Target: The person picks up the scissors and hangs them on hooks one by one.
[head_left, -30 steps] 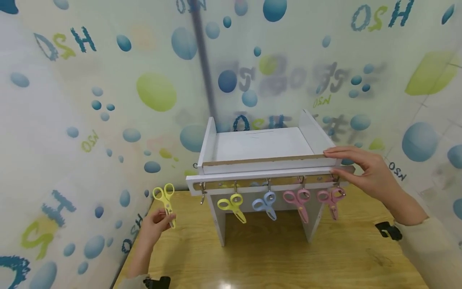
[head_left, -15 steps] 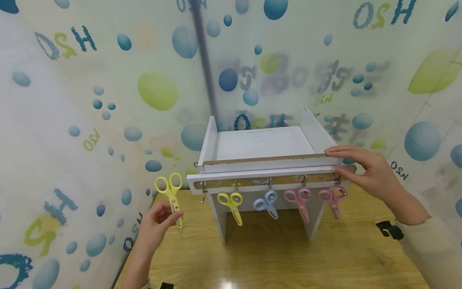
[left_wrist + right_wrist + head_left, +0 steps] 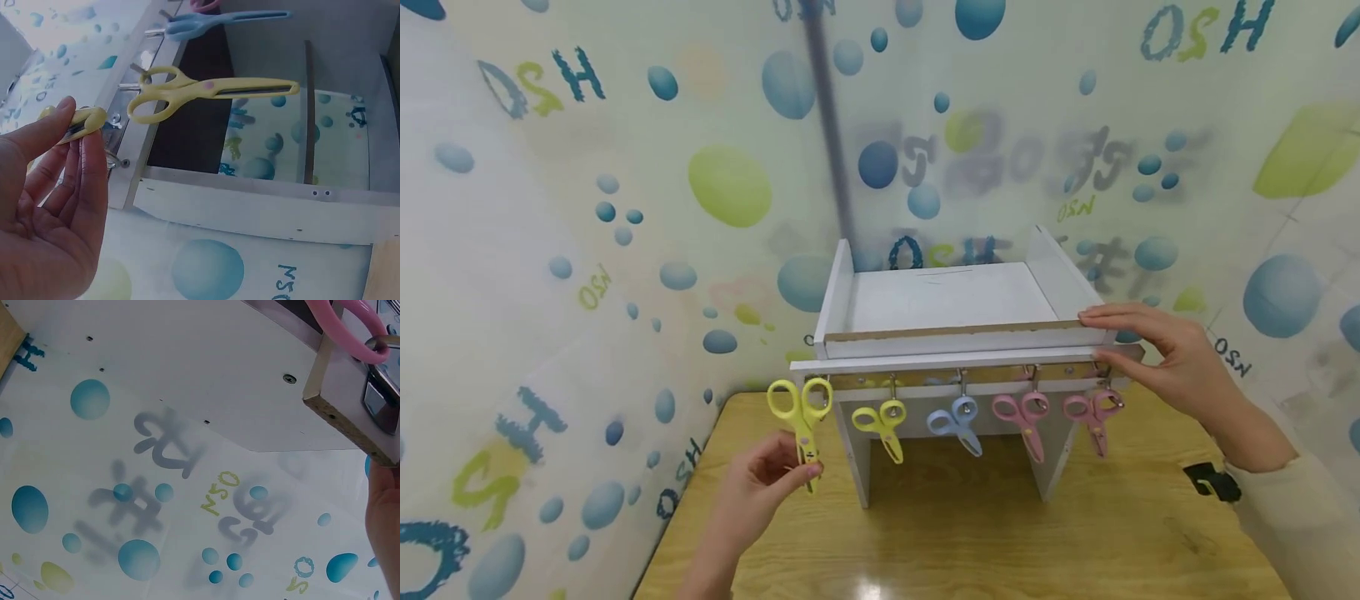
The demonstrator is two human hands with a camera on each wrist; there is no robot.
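My left hand (image 3: 760, 492) pinches yellow scissors (image 3: 803, 417) by the blade end, with the handle loops upward. Those loops stand in front of the left end of the hook rail (image 3: 925, 377), overlapping the leftmost hook in the head view. In the left wrist view, the held scissors (image 3: 87, 119) point their blade tip at the camera. My right hand (image 3: 1172, 358) holds the front right corner of the white shelf (image 3: 955, 342), thumb lower than the fingers. From the other hooks hang yellow scissors (image 3: 882, 423), blue scissors (image 3: 957, 423), pink scissors (image 3: 1024, 421) and darker pink scissors (image 3: 1094, 417).
The shelf stands on white side panels (image 3: 852, 458) on a wooden table (image 3: 955, 542). Patterned walls (image 3: 730, 187) with blue and green spots close in behind and on the left. In the right wrist view, a pink loop (image 3: 350, 337) hangs near the rail's end.
My left hand has moved right with the yellow scissors, from beside the shelf to the leftmost hook. The hanging yellow scissors have swung slightly. My right hand keeps its place on the shelf.
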